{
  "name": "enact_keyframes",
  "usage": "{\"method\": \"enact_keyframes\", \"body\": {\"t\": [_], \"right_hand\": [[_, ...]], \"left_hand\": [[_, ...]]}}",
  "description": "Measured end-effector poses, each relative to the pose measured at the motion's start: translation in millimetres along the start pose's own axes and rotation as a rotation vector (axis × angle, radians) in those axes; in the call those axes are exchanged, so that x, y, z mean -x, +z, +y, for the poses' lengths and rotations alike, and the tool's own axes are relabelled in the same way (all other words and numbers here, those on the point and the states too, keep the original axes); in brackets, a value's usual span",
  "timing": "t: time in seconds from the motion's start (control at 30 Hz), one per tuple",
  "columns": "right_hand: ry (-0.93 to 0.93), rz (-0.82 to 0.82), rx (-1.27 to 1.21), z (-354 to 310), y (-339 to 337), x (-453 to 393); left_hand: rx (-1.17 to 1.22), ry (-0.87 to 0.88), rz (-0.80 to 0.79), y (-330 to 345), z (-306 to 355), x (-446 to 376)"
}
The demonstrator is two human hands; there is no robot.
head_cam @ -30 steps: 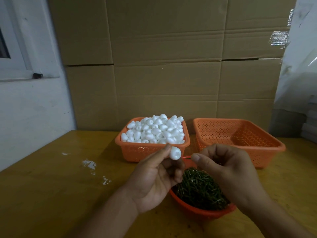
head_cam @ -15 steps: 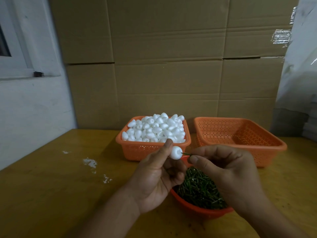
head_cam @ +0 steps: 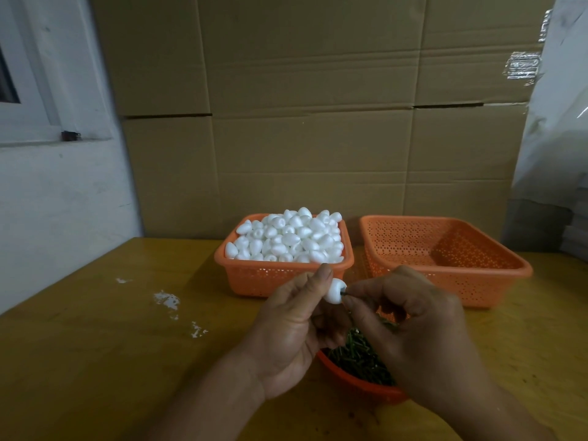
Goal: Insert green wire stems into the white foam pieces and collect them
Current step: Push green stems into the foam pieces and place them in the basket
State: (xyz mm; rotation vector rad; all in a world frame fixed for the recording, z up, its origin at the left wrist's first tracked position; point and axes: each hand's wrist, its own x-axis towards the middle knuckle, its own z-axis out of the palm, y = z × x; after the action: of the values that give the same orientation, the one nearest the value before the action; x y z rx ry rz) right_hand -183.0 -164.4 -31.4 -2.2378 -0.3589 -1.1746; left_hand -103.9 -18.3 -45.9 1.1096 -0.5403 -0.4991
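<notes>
Cardboard boxes (head_cam: 318, 122) back the desk (head_cam: 95, 345) with an empty orange basket (head_cam: 445, 249), a foam-filled basket (head_cam: 248, 275) and a bowl of green stems (head_cam: 359, 358). Left hand (head_cam: 292, 338) fingers pinch a foam piece (head_cam: 334, 291); right hand (head_cam: 413, 329) fingers pinch a stem (head_cam: 344, 293) touching it.

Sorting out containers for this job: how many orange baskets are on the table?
3. One full of white foam pieces sits back centre, an empty one back right, and a round one holding green stems lies partly hidden under the hands.
</notes>
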Motion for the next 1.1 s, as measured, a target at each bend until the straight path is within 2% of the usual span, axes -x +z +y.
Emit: {"method": "enact_keyframes", "body": {"t": [0.23,0.43,0.63,0.8,1.1], "right_hand": [[0.023,-0.011,0.054,-1.5,0.1,-1.0],[0.166,-0.017,0.048,5.0,1.4,2.9],[0.263,-0.009,-0.035,8.0,4.0,3.3],[0.271,-0.025,-0.148,7.1,7.5,4.0],[0.333,-0.026,-0.295,6.9,11.6,6.0]], "left_hand": [[-0.085,0.086,0.059,2.1,-2.1,-0.8],[-0.105,0.170,0.068,0.2,-3.9,-2.2],[-0.097,0.194,0.046,-2.5,-6.8,-3.6],[-0.154,0.255,0.066,-3.1,-7.6,-4.3],[-0.405,0.466,0.065,-2.0,-7.3,-1.1]]}}
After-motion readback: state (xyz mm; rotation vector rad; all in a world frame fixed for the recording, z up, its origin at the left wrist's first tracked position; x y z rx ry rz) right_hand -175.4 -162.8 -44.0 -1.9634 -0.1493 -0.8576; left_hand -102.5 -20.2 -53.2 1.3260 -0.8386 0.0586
